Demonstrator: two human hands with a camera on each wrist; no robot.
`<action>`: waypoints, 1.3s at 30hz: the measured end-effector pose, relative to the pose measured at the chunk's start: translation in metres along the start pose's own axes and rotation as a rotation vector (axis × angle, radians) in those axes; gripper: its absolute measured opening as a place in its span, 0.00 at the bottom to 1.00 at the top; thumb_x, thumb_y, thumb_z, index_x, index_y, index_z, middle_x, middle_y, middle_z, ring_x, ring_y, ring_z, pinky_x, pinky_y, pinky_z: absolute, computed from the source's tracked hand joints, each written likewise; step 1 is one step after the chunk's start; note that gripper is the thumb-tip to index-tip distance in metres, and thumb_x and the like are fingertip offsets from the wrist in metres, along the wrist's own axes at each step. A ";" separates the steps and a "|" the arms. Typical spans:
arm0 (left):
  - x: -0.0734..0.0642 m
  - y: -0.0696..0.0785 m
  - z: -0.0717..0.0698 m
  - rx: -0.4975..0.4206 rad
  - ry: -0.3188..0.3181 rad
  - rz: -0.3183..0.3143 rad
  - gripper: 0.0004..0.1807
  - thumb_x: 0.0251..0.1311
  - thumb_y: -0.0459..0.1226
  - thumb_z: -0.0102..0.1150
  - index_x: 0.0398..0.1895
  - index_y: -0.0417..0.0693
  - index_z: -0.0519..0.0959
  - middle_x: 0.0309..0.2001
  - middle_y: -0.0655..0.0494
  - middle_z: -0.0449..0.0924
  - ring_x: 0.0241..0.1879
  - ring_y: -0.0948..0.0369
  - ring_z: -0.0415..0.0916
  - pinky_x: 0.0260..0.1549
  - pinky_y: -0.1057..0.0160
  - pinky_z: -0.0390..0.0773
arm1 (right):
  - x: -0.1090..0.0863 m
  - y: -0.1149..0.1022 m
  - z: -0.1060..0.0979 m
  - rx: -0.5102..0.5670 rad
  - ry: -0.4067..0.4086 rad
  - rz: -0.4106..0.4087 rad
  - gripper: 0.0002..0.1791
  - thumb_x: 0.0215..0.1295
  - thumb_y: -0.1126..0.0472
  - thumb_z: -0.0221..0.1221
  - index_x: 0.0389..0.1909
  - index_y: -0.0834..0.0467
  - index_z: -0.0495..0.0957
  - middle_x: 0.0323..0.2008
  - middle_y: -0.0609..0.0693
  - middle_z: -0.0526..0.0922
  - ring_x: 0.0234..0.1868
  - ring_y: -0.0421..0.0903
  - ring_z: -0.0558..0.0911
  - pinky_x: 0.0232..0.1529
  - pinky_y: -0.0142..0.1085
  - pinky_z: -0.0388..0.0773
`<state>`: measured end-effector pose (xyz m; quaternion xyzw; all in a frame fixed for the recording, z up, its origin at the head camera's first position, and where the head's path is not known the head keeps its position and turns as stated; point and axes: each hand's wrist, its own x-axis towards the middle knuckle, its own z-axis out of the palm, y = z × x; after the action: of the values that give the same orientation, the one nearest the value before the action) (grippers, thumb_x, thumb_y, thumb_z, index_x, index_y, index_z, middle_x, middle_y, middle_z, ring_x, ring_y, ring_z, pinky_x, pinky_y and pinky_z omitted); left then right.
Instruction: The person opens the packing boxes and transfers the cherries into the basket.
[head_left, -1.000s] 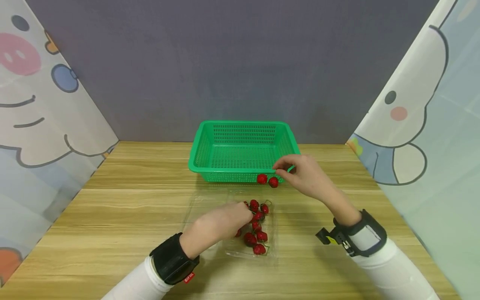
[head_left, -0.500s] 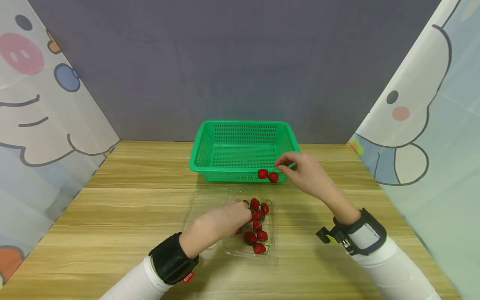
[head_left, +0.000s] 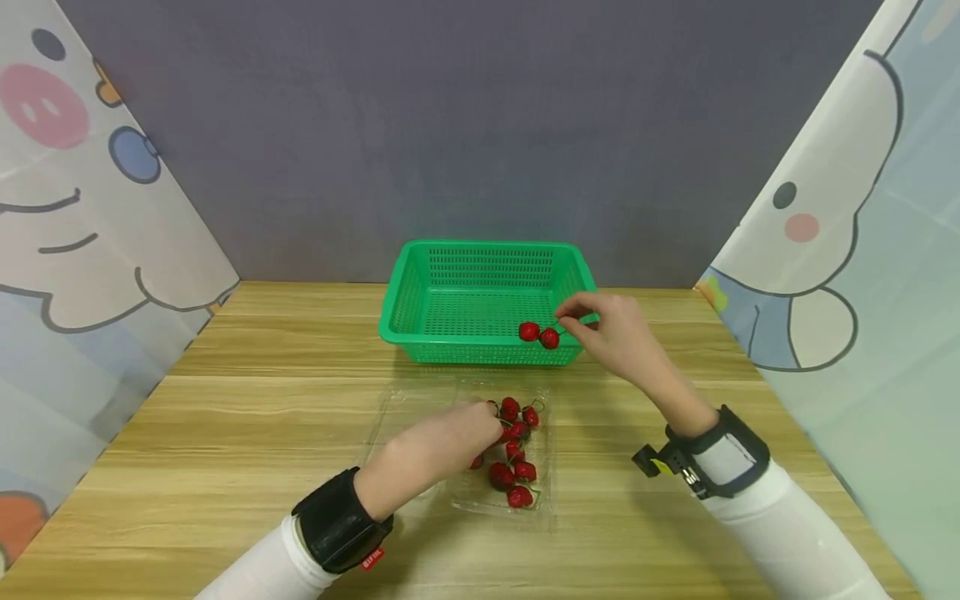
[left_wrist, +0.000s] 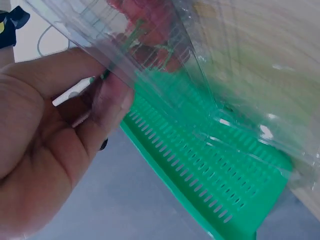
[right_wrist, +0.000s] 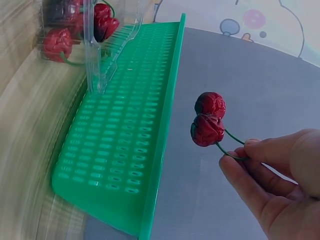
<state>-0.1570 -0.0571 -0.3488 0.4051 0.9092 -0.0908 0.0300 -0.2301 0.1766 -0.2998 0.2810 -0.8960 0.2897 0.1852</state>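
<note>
My right hand (head_left: 611, 333) pinches the green stems of two shiny red cherries (right_wrist: 209, 120) between thumb and fingertips. The pair hangs over the near rim of a green slotted plastic basket (head_left: 487, 340), whose inside shows no fruit. My left hand (head_left: 442, 442) reaches into a clear plastic box (head_left: 540, 508) holding several red cherries (head_left: 519, 497) with green stems. In the left wrist view, its thumb and fingertip (left_wrist: 117, 97) pinch at a green stem (left_wrist: 131, 37), seen partly through the box wall. In the head view those fingertips are hidden behind the hand.
The clear box's open lid (head_left: 401, 408) lies to its left on the wood-grain table (head_left: 247, 433). A dark grey panel (head_left: 480, 125) stands behind the basket. Printed cartoon panels rise at left (head_left: 90, 208) and right (head_left: 862, 333).
My right hand has risen and moved slightly forward with the two cherries, from in front of the basket's near wall to over its rim. The left hand has stayed nearly still.
</note>
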 end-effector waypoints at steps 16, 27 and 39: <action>-0.002 0.000 0.006 0.169 0.101 -0.026 0.07 0.50 0.33 0.73 0.26 0.56 0.85 0.30 0.59 0.80 0.34 0.63 0.76 0.34 0.71 0.77 | 0.003 0.002 0.001 -0.005 -0.009 0.016 0.04 0.65 0.67 0.64 0.38 0.57 0.85 0.36 0.45 0.84 0.34 0.44 0.84 0.34 0.30 0.79; -0.004 -0.001 0.000 0.180 0.105 0.002 0.07 0.50 0.33 0.73 0.25 0.55 0.85 0.28 0.59 0.78 0.32 0.63 0.75 0.33 0.72 0.76 | 0.010 0.005 0.002 -0.018 -0.017 0.017 0.04 0.64 0.68 0.64 0.37 0.58 0.85 0.35 0.47 0.84 0.35 0.47 0.85 0.34 0.34 0.80; -0.008 -0.002 -0.006 0.118 0.084 0.012 0.09 0.51 0.33 0.74 0.24 0.56 0.83 0.30 0.60 0.76 0.33 0.63 0.73 0.29 0.74 0.73 | 0.016 0.016 0.003 -0.037 -0.029 0.036 0.04 0.65 0.68 0.64 0.39 0.59 0.85 0.35 0.50 0.85 0.35 0.49 0.85 0.36 0.40 0.79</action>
<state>-0.1528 -0.0633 -0.3411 0.4149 0.9004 -0.1272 -0.0317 -0.2533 0.1793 -0.3008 0.2654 -0.9087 0.2721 0.1724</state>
